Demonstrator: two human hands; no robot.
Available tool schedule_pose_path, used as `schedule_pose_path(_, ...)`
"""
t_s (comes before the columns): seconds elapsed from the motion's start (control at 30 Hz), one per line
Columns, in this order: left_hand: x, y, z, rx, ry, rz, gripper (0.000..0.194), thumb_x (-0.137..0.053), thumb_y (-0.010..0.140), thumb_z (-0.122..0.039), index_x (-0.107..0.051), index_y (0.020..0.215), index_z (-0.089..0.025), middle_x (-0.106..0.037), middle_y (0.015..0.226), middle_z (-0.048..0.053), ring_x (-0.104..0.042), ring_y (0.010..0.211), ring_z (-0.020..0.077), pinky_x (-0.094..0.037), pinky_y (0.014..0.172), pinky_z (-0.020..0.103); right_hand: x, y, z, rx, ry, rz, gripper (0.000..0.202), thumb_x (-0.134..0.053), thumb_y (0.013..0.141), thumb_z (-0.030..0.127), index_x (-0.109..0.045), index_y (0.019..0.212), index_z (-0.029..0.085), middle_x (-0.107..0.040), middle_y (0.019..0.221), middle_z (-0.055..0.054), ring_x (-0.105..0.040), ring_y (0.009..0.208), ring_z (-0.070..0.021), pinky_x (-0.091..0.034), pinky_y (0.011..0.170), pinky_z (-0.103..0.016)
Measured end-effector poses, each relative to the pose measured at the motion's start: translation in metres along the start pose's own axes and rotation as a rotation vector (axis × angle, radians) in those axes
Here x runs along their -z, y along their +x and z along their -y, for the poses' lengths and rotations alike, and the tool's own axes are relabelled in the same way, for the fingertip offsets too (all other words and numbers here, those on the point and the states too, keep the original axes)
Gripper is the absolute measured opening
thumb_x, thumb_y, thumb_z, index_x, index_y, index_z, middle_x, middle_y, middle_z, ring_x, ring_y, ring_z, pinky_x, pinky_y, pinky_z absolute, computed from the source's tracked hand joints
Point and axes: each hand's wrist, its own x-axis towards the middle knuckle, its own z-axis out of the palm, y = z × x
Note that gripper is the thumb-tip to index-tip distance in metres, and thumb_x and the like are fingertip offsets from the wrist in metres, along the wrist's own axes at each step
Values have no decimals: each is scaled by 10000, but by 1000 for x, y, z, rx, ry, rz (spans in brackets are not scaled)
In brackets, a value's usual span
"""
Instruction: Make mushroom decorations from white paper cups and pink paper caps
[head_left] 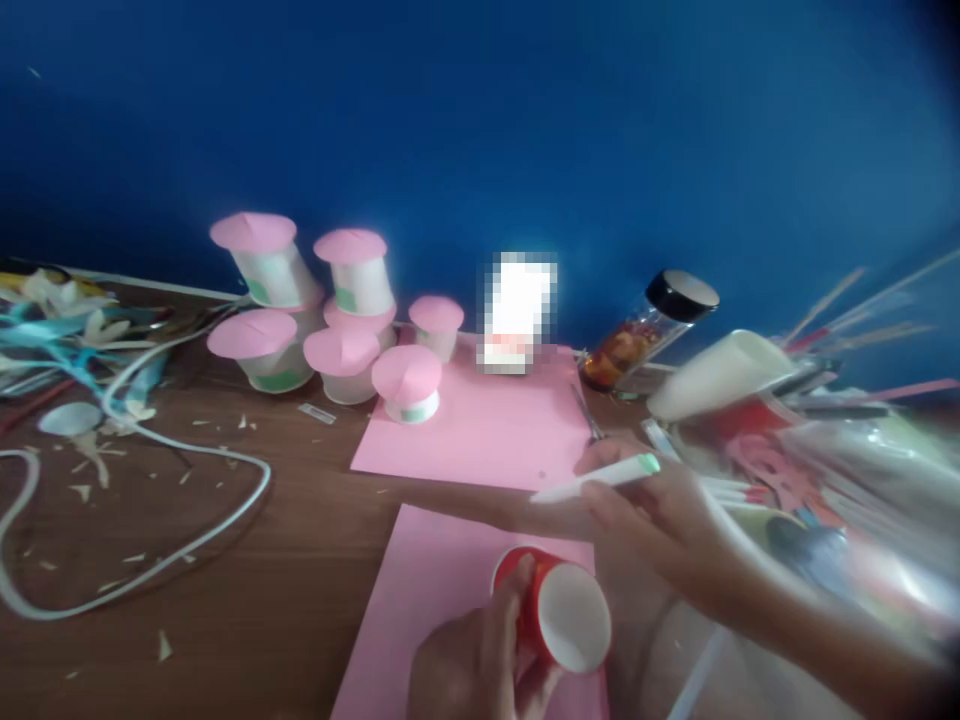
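Note:
My left hand [480, 650] is closed around a red paper cup [529, 620]. The cup lies tilted on its side above a pink sheet [405, 600], and its round white end faces up and to the right. My right hand [660, 500] grips a white marker pen [585, 482] with a light green end. The pen points left, over the gap between the two pink sheets. Its tip is blurred, so I cannot tell if it is capped.
Several small white cups with pink cone tops [337, 350] stand at the back left, some stacked. A lit phone [517, 310] leans by the wall. A black-lidded jar [637, 330] and white cup [720, 375] tilt at right. A white cable [225, 455] loops across paper scraps.

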Motion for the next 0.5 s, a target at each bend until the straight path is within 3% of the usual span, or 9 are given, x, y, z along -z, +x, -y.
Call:
schedule_pose_path(0.23,5,8,-7,-7,100,-97,378,-557,820,-217,-510,1190,-162,-677,597,12,-607,415,147,-483,421,251,-15,5,-3,-21,42,190,211,-476,928,341,-584,801,210,-595,673,-2,-540,590,-135,-432,490,-222)
schedule_pose_path(0.5,0,9,-11,54,6,-119,447,-539,814,-192,-487,1258,-186,-740,710,11,-643,455,166,-518,403,289,-35,26,1,-38,27,364,146,-496,900,297,-604,850,213,-600,628,21,-550,547,-119,-434,490,-213)
